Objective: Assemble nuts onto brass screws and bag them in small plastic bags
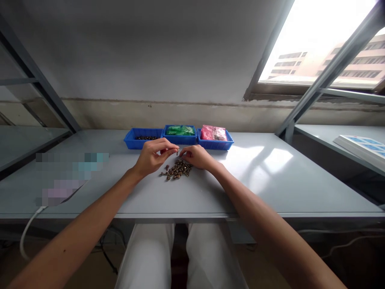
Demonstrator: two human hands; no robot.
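A small pile of bronze-coloured screws (177, 170) lies on the grey table in front of me. Above its far side, my left hand (152, 156) pinches one screw (177, 151) between thumb and fingertips, holding it roughly upright. My right hand (197, 155) rests at the pile's right edge, fingers curled down among the screws. Whatever those fingertips grip is hidden or too small to name. Just left of the pile's top lies a single screw (167, 167).
Behind the hands stand three blue bins in a row: a left bin (132, 143) with dark small parts, a middle bin (180, 140) with a green bag (180, 130), and a right bin (216, 146) with a pink bag (210, 132). Metal posts flank the table (186, 198).
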